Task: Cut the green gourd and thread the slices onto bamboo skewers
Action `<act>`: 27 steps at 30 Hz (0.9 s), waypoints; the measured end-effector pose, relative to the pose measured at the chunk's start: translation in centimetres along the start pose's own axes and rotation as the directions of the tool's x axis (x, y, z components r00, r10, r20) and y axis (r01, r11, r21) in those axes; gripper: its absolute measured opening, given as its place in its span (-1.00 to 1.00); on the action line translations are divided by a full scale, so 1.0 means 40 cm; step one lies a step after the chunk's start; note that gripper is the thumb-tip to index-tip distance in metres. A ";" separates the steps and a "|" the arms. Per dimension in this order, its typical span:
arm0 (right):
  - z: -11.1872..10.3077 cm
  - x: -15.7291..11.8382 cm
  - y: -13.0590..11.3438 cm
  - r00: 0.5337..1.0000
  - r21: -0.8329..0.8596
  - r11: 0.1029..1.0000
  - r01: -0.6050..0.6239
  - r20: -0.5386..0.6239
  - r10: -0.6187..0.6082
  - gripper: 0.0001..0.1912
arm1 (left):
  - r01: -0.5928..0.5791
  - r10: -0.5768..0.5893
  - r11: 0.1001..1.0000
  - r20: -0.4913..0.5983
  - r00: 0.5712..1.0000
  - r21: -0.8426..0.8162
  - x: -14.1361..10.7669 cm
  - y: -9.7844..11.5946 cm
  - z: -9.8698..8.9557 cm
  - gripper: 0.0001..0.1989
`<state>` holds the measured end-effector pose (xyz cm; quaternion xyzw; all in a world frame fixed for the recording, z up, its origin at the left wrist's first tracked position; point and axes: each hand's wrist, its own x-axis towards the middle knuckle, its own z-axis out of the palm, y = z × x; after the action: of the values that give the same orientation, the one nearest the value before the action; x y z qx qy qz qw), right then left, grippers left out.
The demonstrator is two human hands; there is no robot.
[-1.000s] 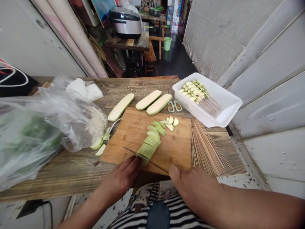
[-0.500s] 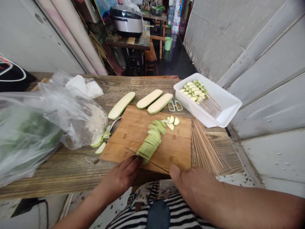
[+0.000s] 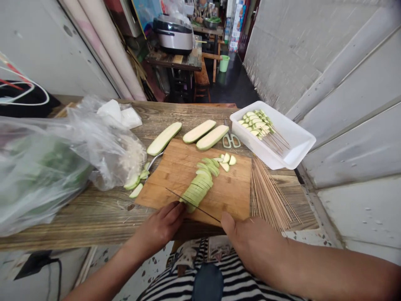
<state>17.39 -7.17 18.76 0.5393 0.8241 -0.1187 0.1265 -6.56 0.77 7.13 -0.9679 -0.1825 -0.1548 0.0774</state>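
A partly sliced green zucchini [image 3: 198, 187] lies on the wooden cutting board [image 3: 232, 190], its far slices fanned out. At its near end, my left hand [image 3: 166, 223] presses closed fingers against it. My right hand [image 3: 247, 236] is wrapped round the handle of a knife [image 3: 194, 205], whose thin blade crosses the near part of the zucchini; the handle is hidden in the fist. A few small cut pieces [image 3: 226, 161] lie beyond the slices. Behind the board rest several zucchini halves [image 3: 213, 137], cut faces up.
Scissors [image 3: 231, 141] lie beside a white tub [image 3: 297, 144] holding skewered slices. Bamboo skewers [image 3: 269, 196] are spread right of the board. Plastic bags [image 3: 78, 150] and end pieces [image 3: 135, 182] sit left. A rice cooker [image 3: 173, 35] stands on a table behind.
The view has shifted slightly. Both hands stay in nearly the same place at the zucchini, and the knife blade still crosses its near end.
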 end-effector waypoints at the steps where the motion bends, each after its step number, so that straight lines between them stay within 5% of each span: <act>1: -0.004 -0.004 -0.004 0.999 -0.019 1.000 0.021 0.036 -0.020 -0.65 | 0.003 -0.003 1.000 -0.001 1.000 0.004 -0.002 0.000 0.002 -0.68; 4: -0.012 -0.008 -0.010 0.989 -0.090 0.994 0.058 0.138 -0.045 -0.59 | 0.009 -0.009 1.000 0.014 1.000 -0.004 -0.007 0.001 0.008 -0.66; 27: 0.000 0.032 0.011 0.981 0.050 0.997 0.054 0.184 -0.062 -0.67 | -0.008 0.010 0.999 -0.037 0.999 0.043 0.010 0.006 -0.002 -0.72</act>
<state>17.31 -5.91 18.31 0.5043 0.8212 -0.1906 0.1872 -6.14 0.67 7.32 -0.9637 -0.1799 -0.1683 0.1023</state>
